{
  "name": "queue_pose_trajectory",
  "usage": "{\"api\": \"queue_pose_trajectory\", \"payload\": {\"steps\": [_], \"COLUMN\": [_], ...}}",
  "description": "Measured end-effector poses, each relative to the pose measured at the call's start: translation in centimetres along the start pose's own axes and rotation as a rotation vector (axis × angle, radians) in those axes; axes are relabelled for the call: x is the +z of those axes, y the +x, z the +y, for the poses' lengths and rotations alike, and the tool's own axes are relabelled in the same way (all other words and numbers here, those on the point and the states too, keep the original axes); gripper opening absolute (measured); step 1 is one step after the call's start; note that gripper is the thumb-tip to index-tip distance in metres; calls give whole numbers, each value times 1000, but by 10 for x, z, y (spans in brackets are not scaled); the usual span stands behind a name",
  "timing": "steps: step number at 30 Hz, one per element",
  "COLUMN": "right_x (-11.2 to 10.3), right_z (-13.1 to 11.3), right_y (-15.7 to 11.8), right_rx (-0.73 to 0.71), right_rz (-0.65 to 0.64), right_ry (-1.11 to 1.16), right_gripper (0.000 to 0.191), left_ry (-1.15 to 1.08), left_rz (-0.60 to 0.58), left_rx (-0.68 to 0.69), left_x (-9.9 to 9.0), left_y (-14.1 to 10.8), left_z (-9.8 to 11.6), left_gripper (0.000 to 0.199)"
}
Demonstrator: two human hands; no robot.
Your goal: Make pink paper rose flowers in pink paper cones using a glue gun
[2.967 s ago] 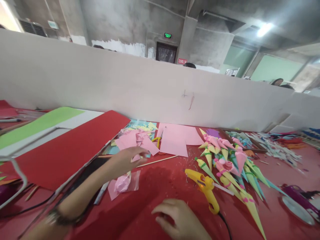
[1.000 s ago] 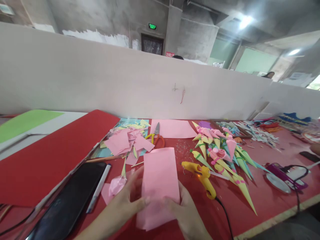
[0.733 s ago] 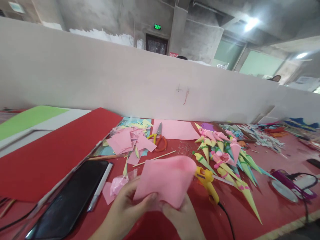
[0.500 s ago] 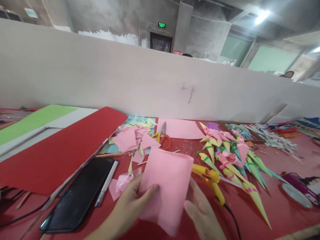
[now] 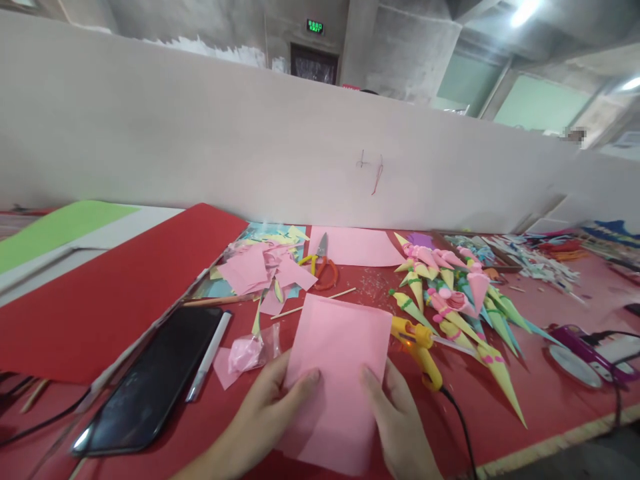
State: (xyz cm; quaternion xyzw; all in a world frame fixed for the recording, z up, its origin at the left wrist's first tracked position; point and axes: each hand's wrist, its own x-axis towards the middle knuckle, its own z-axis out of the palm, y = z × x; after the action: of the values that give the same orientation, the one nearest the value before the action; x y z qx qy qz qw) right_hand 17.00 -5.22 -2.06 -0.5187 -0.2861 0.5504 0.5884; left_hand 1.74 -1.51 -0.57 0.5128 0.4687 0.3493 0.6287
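Note:
Between my two hands is a pink sheet [image 5: 340,373], held up over the table's front and looking like thin paper or foam; whether it is one layer or several I cannot tell. My left hand [image 5: 280,400] grips its left edge, thumb on the front face and fingers behind. On the opposite edge, my right hand [image 5: 397,413] pinches it the same way, thumb in front. Just right of the sheet lies a yellow glue gun [image 5: 420,350] with a clear glue stick in its back. A small clear bag with pink pieces [image 5: 247,353] rests left of my left hand.
Pink scraps [image 5: 250,267] and orange-and-yellow scissors [image 5: 324,267] lie behind the sheet. Paper cone figures [image 5: 450,293] are heaped at right. At left are a black phone [image 5: 150,380], a white pen [image 5: 210,353] and a red board [image 5: 125,287]. A white partition [image 5: 225,140] stands behind.
My right hand has closed onto the sheet's right edge, its thumb now on the front. The sheet's curled right side lies flatter. The view has tilted down slightly.

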Motion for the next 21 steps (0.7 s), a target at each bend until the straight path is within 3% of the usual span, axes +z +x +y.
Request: {"api": "queue_pose_trajectory", "payload": {"steps": [6,13,21], "right_x": [3,4,3], "right_z": [5,10,6], "right_y": [8,6,4], "right_rx": [-67,-63,-96], "right_rz": [-51,11,-2], "right_ry": [-49,-81,-131], "right_gripper": [46,47,42], "left_ry": [196,140,170], "left_rz": [13,17,47], "left_rx": [60,69,96], "left_x": [5,7,9], "left_y": [-1,-4,-6], "left_z": [6,7,6], "left_gripper": [24,25,26]}}
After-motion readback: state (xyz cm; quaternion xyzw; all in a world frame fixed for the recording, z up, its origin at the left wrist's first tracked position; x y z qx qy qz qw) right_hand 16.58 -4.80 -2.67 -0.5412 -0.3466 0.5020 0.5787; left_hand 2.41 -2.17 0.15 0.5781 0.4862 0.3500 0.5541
